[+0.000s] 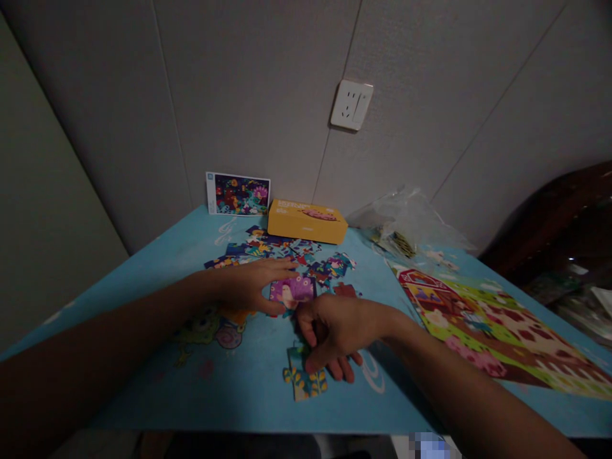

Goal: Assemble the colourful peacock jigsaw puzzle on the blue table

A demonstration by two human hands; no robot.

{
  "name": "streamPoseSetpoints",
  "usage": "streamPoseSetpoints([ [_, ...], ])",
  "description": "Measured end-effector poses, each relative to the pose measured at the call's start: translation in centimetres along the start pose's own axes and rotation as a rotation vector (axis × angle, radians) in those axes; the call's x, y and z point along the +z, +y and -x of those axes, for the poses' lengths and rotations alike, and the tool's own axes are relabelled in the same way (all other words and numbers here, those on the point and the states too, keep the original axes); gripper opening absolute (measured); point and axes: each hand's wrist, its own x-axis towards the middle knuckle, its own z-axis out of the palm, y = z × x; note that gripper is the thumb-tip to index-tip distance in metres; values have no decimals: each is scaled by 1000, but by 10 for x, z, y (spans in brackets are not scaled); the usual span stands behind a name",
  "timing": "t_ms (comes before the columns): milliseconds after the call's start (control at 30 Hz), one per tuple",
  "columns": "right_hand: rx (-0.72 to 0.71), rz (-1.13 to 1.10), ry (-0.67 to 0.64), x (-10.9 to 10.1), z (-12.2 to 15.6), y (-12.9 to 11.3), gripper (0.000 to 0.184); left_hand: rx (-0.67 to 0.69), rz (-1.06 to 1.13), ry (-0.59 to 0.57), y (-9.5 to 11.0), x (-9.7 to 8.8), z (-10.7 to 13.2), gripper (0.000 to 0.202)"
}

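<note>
My left hand (pixel 258 284) lies open with fingers stretched, its thumb and fingertips around the left side of a joined purple puzzle section (pixel 292 291). My right hand (pixel 342 331) is closed, thumb and index finger on a green and blue puzzle piece with yellow leaves (pixel 306 382), close to the table's front edge. Its other fingers curl beneath the palm. Behind my hands lie several loose puzzle pieces (pixel 335 268) in a heap, partly hidden by my left hand. A dark red piece (pixel 345 291) lies just beyond my right wrist.
A picture card (pixel 239 194) leans on the wall beside a yellow box (pixel 307 222). To the right are a clear plastic bag (pixel 411 223) with pieces inside and an assembled farm puzzle (pixel 497 325). The blue patterned tabletop (pixel 253 395) meets the wall with a socket (pixel 352 105).
</note>
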Motion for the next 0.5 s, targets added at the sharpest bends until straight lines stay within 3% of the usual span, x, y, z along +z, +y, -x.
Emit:
streamPoseSetpoints([
  [500,6,198,-65,6,3,-4,31,-14,18,-7,1,0,0,75],
])
